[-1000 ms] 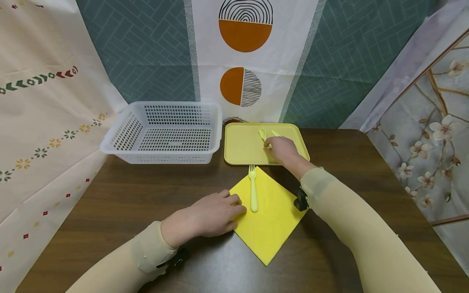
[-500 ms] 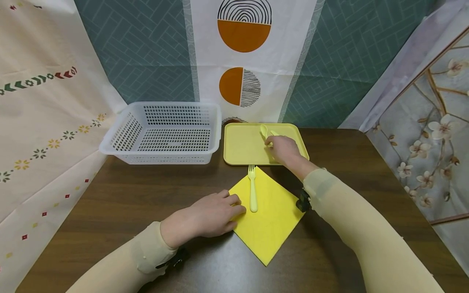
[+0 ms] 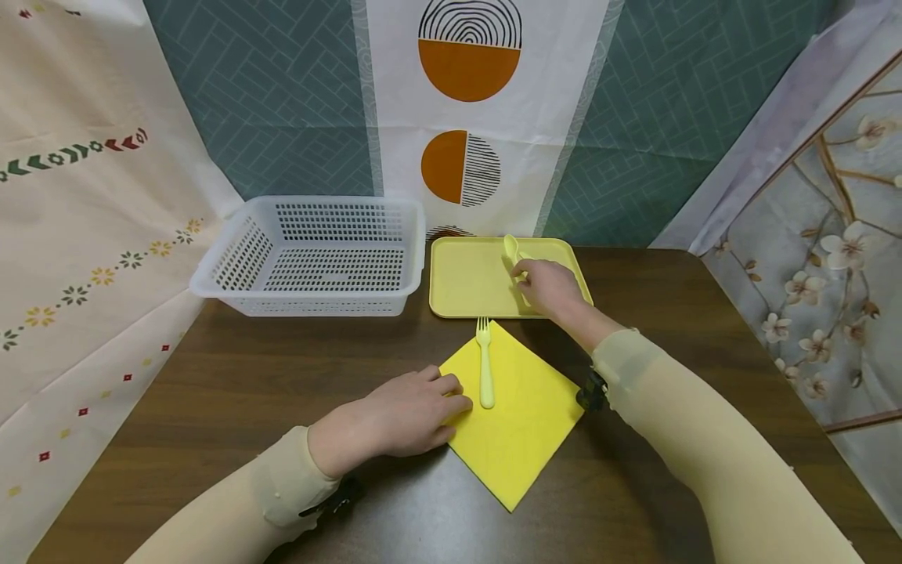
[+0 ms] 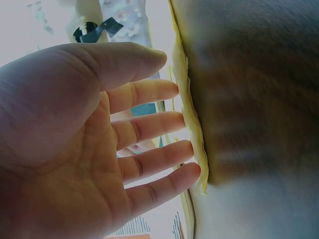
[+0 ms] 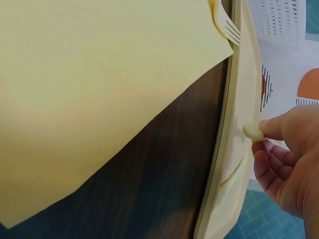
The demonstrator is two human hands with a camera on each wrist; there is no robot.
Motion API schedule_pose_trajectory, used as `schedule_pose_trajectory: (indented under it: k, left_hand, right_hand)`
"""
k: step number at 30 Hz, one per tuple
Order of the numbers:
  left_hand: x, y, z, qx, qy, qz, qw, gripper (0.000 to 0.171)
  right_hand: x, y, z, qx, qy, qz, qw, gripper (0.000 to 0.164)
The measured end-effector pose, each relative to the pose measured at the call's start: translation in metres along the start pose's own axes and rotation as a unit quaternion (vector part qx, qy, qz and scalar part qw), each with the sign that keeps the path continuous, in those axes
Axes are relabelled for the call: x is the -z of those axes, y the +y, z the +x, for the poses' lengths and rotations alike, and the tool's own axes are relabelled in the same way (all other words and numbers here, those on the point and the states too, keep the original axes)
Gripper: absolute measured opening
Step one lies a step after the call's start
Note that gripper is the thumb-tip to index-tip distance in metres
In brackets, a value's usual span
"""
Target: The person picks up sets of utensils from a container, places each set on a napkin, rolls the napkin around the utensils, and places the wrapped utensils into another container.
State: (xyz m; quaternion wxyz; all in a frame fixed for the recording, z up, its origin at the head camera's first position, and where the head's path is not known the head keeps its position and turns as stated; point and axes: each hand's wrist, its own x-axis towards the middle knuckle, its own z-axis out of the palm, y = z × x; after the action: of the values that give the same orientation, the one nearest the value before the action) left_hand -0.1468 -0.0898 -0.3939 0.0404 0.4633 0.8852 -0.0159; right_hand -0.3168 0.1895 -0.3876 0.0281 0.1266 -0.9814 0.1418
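Note:
In the head view, my right hand is over the yellow tray, pinching a pale yellow spoon whose bowl points to the back. The right wrist view shows the spoon's handle end between thumb and fingers. Part of a knife lies on the tray beneath that hand. My left hand rests at the left corner of a folded yellow napkin, fingertips on it. Its fingers are nearly straight in the left wrist view, touching the napkin's edge. A pale yellow fork lies on the napkin, tines toward the tray.
A white perforated plastic basket stands at the back left, beside the tray. The dark wooden table ends at patterned cloths hung behind it and at both sides.
My right hand has shifted slightly to the right and raised the spoon a little, its bowl moving toward the tray's back edge. The left hand, napkin and fork have stayed in place.

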Motion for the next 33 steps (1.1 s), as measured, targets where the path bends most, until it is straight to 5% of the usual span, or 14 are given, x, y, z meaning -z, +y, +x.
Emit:
schedule_pose_trajectory:
  k: [33]
  left_hand:
    - [-0.001,-0.001,0.001,0.003,-0.006,-0.001,1.0,0.033]
  right_hand:
    - [0.014,-0.01,-0.042,0.045,0.006,0.077,0.996,0.028]
